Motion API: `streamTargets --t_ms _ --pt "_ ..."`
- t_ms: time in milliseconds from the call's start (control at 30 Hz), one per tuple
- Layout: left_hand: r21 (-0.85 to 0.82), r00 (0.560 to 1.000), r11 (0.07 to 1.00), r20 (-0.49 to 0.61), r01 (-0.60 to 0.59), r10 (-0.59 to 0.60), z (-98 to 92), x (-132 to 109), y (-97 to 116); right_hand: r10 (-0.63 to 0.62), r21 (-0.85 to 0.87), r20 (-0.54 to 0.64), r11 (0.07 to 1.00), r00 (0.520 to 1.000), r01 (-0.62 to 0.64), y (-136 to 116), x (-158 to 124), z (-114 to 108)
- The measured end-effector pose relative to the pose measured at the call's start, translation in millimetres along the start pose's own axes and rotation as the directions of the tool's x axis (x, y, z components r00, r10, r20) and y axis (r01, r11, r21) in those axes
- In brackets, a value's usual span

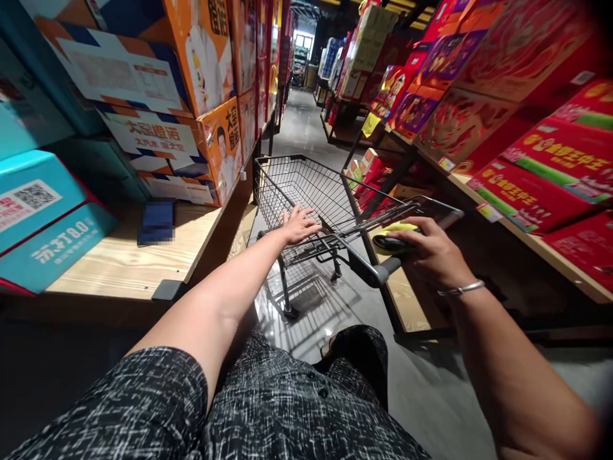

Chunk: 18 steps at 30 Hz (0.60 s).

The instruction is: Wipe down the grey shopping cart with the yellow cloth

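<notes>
A wire shopping cart (pixel 306 185) stands tilted across the aisle in front of me. My left hand (pixel 300 227) lies with its fingers spread at the near side of the cart, by the basket's edge. In my right hand (pixel 426 246) is a black and yellow object (pixel 395 237), held by the thumb and fingers just above the cart's handle (pixel 376 271). What exactly the object is cannot be made out. A dark phone-like device (pixel 158 222) rests on the wooden shelf at the left.
Orange and white cartons (pixel 163 137) and a turquoise box (pixel 43 217) are stacked on the left wooden shelf (pixel 119 268). Red boxes (pixel 541 185) fill the right shelf, whose lower board (pixel 407 306) juts beside the cart. The grey floor (pixel 306 121) runs ahead between shelves.
</notes>
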<state>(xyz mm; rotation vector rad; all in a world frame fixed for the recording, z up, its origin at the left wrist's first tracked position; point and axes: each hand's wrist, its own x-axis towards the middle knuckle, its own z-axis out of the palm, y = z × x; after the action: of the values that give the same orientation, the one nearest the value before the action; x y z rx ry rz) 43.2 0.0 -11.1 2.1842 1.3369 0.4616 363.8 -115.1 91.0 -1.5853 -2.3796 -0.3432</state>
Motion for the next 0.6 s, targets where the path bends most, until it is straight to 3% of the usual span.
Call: streamTargets --t_ms 100,200,300,400,500,600 --pt "-0.004 0.999 1.000 -0.020 0.025 -0.025 -2.2 -0.1 -6.6 0.132 0.003 -0.074 0.991 0.988 -0.132 0.2 0.3 4.9" --pt "-0.003 0.996 0.999 -0.071 0.051 -0.051 -2.6 -3.4 -12.0 0.164 0.026 -0.094 0.986 0.982 -0.162 -28.8 -6.7 5.0" --pt "-0.028 0.983 0.995 -0.160 0.092 -0.095 -0.3 -9.5 -17.1 0.046 0.125 -0.148 0.992 0.988 -0.028 -75.2 -17.7 4.8" --pt "-0.046 0.966 0.992 -0.229 0.114 -0.122 2.2 -15.5 -24.1 -0.007 0.296 -0.287 0.950 0.958 0.096 -115.1 -25.5 8.7" --pt "-0.046 0.964 0.994 -0.242 0.104 -0.112 0.6 -19.0 -34.6 -0.032 0.429 -0.359 0.882 0.933 0.196 -134.3 -22.1 13.5" --pt "0.015 0.969 0.998 -0.241 0.067 -0.061 -5.2 -19.4 -47.1 -0.137 0.498 -0.347 0.811 0.928 0.306 -138.6 -0.2 13.6"
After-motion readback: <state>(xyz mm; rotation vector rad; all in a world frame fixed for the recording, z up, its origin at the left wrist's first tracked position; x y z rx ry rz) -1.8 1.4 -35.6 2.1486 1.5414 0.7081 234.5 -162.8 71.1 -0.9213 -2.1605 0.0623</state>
